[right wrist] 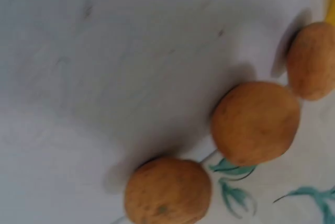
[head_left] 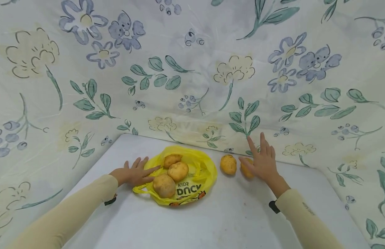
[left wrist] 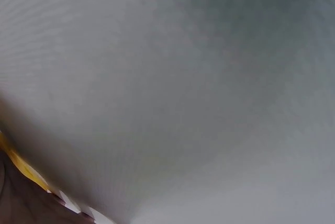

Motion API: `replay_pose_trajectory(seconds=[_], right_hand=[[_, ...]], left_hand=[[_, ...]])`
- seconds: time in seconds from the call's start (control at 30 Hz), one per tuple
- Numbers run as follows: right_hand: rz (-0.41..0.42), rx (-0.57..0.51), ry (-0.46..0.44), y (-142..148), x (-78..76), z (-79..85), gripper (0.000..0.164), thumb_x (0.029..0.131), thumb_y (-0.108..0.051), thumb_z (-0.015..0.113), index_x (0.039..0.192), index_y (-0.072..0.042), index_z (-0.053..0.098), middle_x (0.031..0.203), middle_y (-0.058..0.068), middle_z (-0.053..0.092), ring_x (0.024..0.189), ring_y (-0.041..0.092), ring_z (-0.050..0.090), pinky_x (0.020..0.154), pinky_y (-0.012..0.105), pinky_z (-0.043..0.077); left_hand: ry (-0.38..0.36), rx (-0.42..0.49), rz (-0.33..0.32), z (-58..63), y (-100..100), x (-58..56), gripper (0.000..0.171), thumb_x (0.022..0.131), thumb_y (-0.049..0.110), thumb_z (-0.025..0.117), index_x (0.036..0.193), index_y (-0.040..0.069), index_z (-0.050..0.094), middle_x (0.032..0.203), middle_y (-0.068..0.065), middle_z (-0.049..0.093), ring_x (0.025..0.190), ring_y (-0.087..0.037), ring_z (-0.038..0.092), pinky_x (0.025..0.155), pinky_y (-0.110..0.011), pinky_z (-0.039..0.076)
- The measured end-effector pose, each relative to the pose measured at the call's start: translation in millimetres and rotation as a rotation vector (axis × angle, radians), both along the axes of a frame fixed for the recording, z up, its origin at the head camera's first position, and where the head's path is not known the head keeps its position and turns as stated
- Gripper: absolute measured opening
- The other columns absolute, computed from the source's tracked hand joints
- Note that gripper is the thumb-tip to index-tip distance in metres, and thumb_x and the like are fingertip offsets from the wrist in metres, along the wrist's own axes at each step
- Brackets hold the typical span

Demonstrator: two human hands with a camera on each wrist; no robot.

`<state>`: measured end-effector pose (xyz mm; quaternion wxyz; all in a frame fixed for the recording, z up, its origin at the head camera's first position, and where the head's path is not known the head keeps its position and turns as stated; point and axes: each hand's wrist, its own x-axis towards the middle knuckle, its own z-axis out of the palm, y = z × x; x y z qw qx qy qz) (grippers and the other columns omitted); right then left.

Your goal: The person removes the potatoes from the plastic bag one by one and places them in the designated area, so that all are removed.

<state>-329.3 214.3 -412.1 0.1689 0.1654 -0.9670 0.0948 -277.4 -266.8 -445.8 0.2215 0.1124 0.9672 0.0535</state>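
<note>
A yellow plastic bag with printed letters lies spread on the table, three potatoes resting on it. My left hand lies with fingers spread at the bag's left edge, its fingers reaching onto the yellow plastic beside the potatoes. Right of the bag sits a loose potato. Another potato is partly covered by my right hand, whose fingers are spread above the table's back edge. The right wrist view has three potatoes in a row; whether the right hand touches one, I cannot tell.
The white table ends at the back against a floral sheet, which rises behind and along both sides. Small dark specks dot the table's front right. Mostly blurred grey surface fills the left wrist view.
</note>
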Motion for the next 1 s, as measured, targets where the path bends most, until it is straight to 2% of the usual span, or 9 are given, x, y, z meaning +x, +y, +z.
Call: replay_pose_trajectory(seconds=[0.23,0.5,0.6,0.83,1.0], right_hand=[[0.07,0.048,0.018,-28,9.1,1.7,0.085,0.091,-0.065,0.05,0.159,-0.028,0.017,0.165,0.019,-0.009,0.148,0.046,0.013,0.116,0.069,0.012],[0.095,0.119,0.002,-47,9.5,-3.7,0.084,0.092,-0.069,0.046,0.16,-0.029,0.016,0.166,0.014,-0.016,0.15,0.044,0.011,0.117,0.067,0.013],[0.119,0.102,-0.005,-53,11.1,-3.2,0.084,0.091,-0.068,0.047,0.159,-0.03,0.016,0.166,0.014,-0.015,0.15,0.044,0.013,0.117,0.067,0.014],[0.154,0.127,-0.039,-71,17.1,-2.9,0.083,0.092,-0.07,0.041,0.159,-0.036,0.006,0.166,0.013,-0.014,0.151,0.039,0.012,0.12,0.062,0.013],[0.218,0.094,-0.031,-85,23.2,-2.2,0.083,0.093,-0.066,0.047,0.16,-0.032,0.012,0.167,0.015,-0.01,0.152,0.038,0.012,0.119,0.064,0.014]], left_hand=[[-0.008,0.006,0.003,-2.1,0,0.3,0.066,0.098,0.062,0.042,0.156,0.033,0.027,0.163,-0.028,0.003,0.146,-0.057,0.003,0.107,-0.081,0.0],[-0.004,0.006,0.009,-0.3,0,1.0,0.066,0.098,0.062,0.041,0.156,0.033,0.027,0.163,-0.028,0.003,0.146,-0.057,0.003,0.107,-0.081,0.0],[0.001,0.011,0.007,0.2,0,1.8,0.066,0.098,0.063,0.041,0.156,0.033,0.027,0.163,-0.028,0.003,0.146,-0.058,0.003,0.106,-0.081,0.0],[0.01,-0.006,0.001,0.8,-1,2.6,0.067,0.098,0.064,0.039,0.156,0.032,0.027,0.163,-0.028,0.004,0.146,-0.058,0.005,0.106,-0.081,0.002],[0.006,0.005,0.006,0.9,-1,3.9,0.068,0.098,0.065,0.039,0.156,0.032,0.028,0.163,-0.028,0.004,0.146,-0.058,0.004,0.106,-0.081,0.001]])
